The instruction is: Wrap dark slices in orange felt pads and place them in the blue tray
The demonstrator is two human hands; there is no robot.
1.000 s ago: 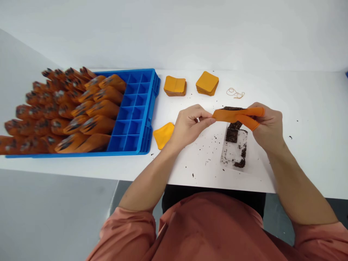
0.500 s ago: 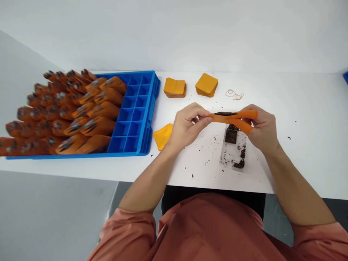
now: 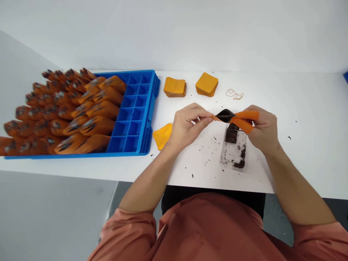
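Observation:
Between both hands hangs an orange pouch (image 3: 219, 118), its mouth gaping and its dark inside showing. My left hand (image 3: 191, 125) pinches the pouch's left corner between thumb and fingers. My right hand (image 3: 262, 127) grips the other end, where two orange flaps (image 3: 246, 120) spread apart near the fingertips. Beneath the pouch lies a clear shallow tray (image 3: 231, 154) with dark brown crumbly material (image 3: 231, 136) in it, partly covered by the pouch and right hand. A yellow-orange square piece (image 3: 162, 137) lies beside my left hand, partly hidden by it.
A blue compartment tray (image 3: 146, 119) at left holds many orange pouches (image 3: 102, 108) standing in rows. Two stacks of yellow-orange squares, a left stack (image 3: 174, 87) and a right stack (image 3: 207, 84), sit at the back near thin looped string (image 3: 234, 94). Dark crumbs dot the white table (image 3: 307, 152).
The pouch's mouth has opened wider, from a narrow slit to a diamond-shaped gap showing the dark inside. Both hands stay in almost the same place.

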